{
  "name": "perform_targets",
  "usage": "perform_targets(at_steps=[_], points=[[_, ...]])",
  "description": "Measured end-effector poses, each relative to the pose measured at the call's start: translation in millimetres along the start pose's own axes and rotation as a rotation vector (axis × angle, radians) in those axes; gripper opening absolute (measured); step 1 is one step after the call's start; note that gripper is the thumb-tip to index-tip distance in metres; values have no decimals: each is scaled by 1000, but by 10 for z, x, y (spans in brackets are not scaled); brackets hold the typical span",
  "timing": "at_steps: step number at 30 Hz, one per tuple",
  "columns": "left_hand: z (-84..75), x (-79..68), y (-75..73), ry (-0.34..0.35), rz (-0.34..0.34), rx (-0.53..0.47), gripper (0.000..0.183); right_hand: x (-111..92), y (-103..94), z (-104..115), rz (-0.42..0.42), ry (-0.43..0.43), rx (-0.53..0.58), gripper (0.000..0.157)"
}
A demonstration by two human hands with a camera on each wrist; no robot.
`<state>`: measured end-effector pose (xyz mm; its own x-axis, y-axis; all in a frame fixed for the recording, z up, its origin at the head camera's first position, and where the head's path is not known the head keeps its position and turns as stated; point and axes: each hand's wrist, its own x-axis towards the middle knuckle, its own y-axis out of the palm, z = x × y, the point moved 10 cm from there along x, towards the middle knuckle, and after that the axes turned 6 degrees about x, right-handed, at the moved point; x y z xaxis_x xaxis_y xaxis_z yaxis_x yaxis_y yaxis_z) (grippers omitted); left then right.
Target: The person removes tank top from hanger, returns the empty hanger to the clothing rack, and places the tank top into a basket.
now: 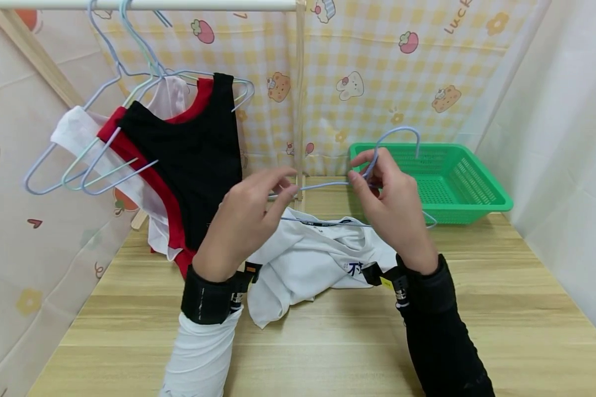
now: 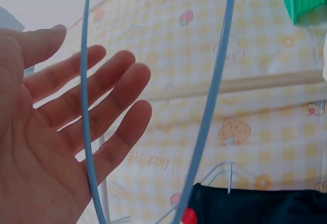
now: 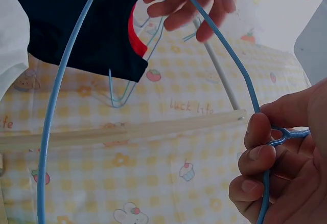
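Observation:
My right hand (image 1: 397, 204) pinches a blue wire clothes hanger (image 1: 397, 129) just below its hook. The right wrist view shows the fingers (image 3: 258, 157) curled round the wire near the twisted neck. My left hand (image 1: 245, 215) is at the hanger's other end. In the left wrist view its fingers (image 2: 120, 88) are spread and loosely bent, with the wire passing across the palm without a grip on it. Under the hanger a white shirt (image 1: 303, 259) lies rumpled on the table, its dark neckband label and some blue print showing.
A white rail (image 1: 179, 5) at upper left carries several hangers with a black tank top (image 1: 193, 143), a red one (image 1: 179, 248) and a white garment (image 1: 74, 129). At the back right of the wooden table (image 1: 328, 347) stands a green plastic basket (image 1: 477, 207). Behind hangs a checked curtain (image 1: 377, 71).

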<state>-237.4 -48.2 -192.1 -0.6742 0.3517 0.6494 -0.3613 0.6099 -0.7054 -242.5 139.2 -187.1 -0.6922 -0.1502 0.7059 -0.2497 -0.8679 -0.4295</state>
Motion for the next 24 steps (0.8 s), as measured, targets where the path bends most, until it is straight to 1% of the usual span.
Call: perform_targets(at_steps=[3,6,9,11,13,18,21,24], points=[[-80,10,80,42,23,21,32,-2,31,28,16,-14,3,22],[-140,13,119,80,20,38,32,-5,39,32,19,-16,8,22],[-142,13,136,87,27,55,30,-8,28,14,10,-23,4,21],[-102,9,131,72,30,67,27,-6,6,-15,-2,-25,-1,21],[-34,5,111,41,35,77,25,-1,-34,-53,-20,-25,-7,21],[144,-15,-1,-24,15,70,24,28,-192,-151,-80,0,-14,21],[206,-18,-69,-26,-8,31,21,37,-284,-186,-114,19,-12,20],[224,-13,-118,-9,-39,-11,18,41,-328,-198,-125,34,-11,22]])
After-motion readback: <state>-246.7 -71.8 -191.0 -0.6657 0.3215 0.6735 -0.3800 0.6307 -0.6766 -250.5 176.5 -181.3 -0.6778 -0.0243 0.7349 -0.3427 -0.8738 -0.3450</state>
